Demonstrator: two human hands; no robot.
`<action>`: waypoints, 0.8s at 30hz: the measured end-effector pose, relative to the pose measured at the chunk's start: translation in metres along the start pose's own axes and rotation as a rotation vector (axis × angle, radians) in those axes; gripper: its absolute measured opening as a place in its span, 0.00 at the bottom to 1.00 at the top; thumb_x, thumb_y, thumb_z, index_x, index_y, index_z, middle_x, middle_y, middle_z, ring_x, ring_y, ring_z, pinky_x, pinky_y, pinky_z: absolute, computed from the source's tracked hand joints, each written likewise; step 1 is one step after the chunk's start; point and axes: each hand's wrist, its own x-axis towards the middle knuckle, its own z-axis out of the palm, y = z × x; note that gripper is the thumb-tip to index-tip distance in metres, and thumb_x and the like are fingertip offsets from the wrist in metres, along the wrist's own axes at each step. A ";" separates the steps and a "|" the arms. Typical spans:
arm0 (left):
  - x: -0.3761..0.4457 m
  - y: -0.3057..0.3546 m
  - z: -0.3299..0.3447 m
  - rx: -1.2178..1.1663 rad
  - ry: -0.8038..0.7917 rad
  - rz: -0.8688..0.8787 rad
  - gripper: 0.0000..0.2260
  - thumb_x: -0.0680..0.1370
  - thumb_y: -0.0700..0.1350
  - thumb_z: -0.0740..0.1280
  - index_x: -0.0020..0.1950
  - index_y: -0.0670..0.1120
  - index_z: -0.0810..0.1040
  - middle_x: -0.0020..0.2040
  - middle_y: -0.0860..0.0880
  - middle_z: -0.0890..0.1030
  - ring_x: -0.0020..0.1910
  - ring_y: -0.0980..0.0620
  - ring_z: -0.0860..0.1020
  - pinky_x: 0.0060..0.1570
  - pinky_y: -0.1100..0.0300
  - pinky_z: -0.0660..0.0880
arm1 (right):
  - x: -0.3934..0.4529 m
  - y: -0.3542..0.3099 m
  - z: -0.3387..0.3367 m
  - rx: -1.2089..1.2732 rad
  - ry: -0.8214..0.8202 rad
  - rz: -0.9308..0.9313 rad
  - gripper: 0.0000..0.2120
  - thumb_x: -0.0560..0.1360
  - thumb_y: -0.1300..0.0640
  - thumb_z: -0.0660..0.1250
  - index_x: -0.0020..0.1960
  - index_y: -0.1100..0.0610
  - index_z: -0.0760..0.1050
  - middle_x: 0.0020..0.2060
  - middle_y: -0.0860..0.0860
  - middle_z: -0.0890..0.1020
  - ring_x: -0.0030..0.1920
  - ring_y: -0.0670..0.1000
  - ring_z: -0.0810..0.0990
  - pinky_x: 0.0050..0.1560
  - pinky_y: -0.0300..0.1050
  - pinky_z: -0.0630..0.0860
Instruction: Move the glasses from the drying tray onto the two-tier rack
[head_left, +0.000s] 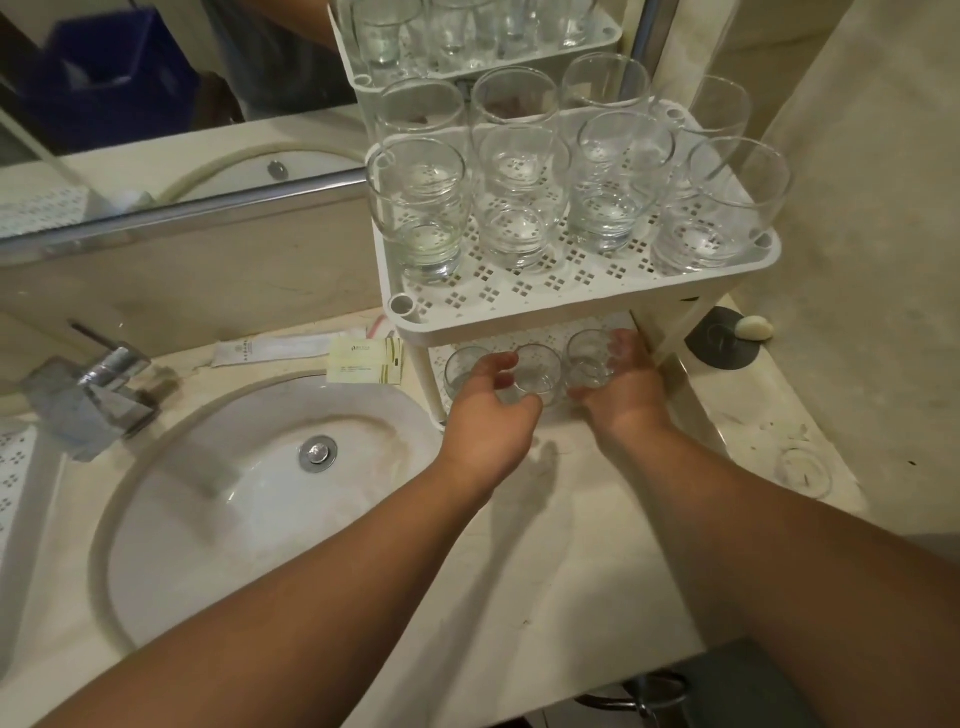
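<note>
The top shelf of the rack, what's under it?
Three glasses on the lower shelf, held by the left hand and right hand. Anything further back is hidden.

Two bare forearms reach from the near edge, ending in a bare left hand (485, 418) and a bare right hand (626, 384). No sleeves, gloves, rings or watches are visible.

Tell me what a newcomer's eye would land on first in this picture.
First, the cluster of clear glasses standing upright on the top tier of the white two-tier rack, right of centre by the mirror. Next, both bare arms reaching to the lower tier, where the left hand and right hand each curl round a small glass. Then the white sink at lower left.
</note>
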 end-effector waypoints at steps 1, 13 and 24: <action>0.000 0.000 -0.001 0.001 -0.001 -0.003 0.20 0.76 0.46 0.68 0.68 0.58 0.72 0.60 0.56 0.76 0.47 0.63 0.78 0.36 0.69 0.72 | -0.001 0.001 0.001 -0.007 0.008 0.004 0.40 0.63 0.63 0.80 0.64 0.41 0.62 0.65 0.50 0.74 0.61 0.54 0.75 0.53 0.45 0.76; -0.011 -0.001 -0.010 -0.001 -0.011 -0.008 0.21 0.77 0.45 0.67 0.68 0.56 0.71 0.61 0.53 0.75 0.44 0.57 0.81 0.33 0.69 0.73 | -0.005 0.001 0.006 -0.161 0.039 -0.031 0.47 0.63 0.59 0.80 0.75 0.49 0.59 0.67 0.55 0.71 0.65 0.57 0.74 0.61 0.44 0.73; -0.044 0.009 -0.029 0.040 0.036 0.053 0.21 0.77 0.46 0.67 0.70 0.55 0.71 0.61 0.54 0.75 0.53 0.59 0.77 0.40 0.65 0.73 | -0.072 -0.039 -0.014 -0.179 0.105 -0.240 0.46 0.67 0.56 0.80 0.77 0.55 0.57 0.74 0.61 0.59 0.73 0.60 0.64 0.69 0.50 0.68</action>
